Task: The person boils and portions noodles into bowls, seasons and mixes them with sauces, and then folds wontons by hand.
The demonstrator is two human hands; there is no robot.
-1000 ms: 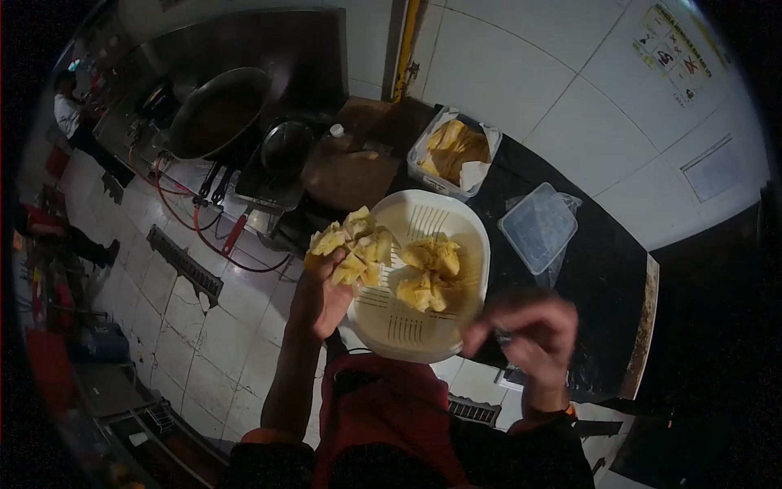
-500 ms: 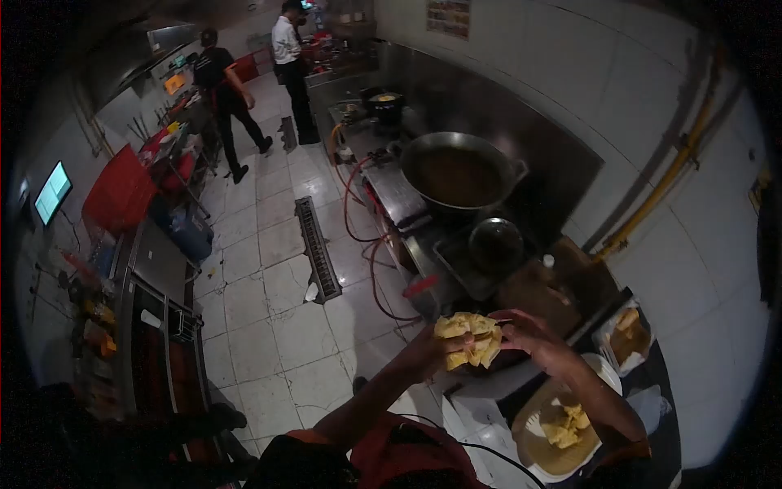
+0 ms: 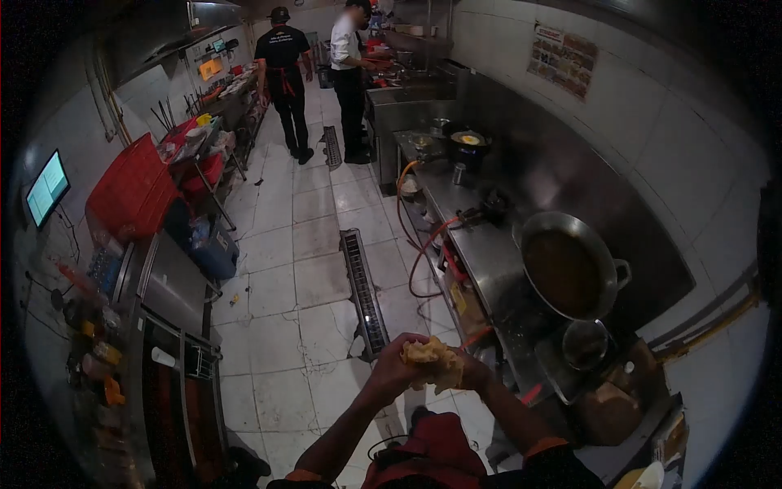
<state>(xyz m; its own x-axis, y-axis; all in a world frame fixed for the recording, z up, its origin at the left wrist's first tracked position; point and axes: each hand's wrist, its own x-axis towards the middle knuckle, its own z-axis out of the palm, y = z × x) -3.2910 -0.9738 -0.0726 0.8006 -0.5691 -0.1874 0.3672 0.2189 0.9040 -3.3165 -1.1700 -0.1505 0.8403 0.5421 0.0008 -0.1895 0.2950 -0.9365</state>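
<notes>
Between my two hands is a clump of pale yellow, crinkled food pieces [image 3: 434,361] that look like fried wontons. My left hand [image 3: 396,373] closes around the clump from the left, fingers wrapped over it. From the other side my right hand [image 3: 472,373] presses against it, its fingers partly hidden behind the food. Both hands are held out over the tiled floor in front of my red apron [image 3: 432,448].
To the right, a wide wok [image 3: 566,265] of brown liquid sits on the stove counter beside a strainer [image 3: 585,344]. A floor drain [image 3: 364,289] runs ahead. Two people, one in black [image 3: 283,77] and one in white [image 3: 346,45], stand farther off. A red crate [image 3: 132,191] is left.
My view has turned to the right of the aisle's line, and the wok and counter shift rightward. The plate of yellow pieces has mostly left view. The clump stays between both hands.
</notes>
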